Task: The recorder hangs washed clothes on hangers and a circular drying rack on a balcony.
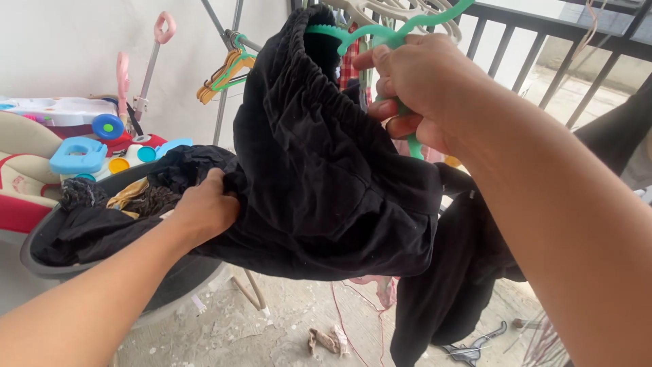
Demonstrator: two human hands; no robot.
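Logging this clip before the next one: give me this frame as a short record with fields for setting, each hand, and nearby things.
setting: balcony with dark metal railing and rough concrete floor
left hand: grips the lower folds of a black gathered-waist fabric garment
right hand: fingers closed on a green plastic hanger at the garment's waistband
basin: dark round plastic tub holding dark clothes, at left
behind: colourful plastic toys, spare hangers on a rack

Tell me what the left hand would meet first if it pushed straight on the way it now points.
The left hand already grips the black garment; pushing on, it would likely just press deeper into that cloth.
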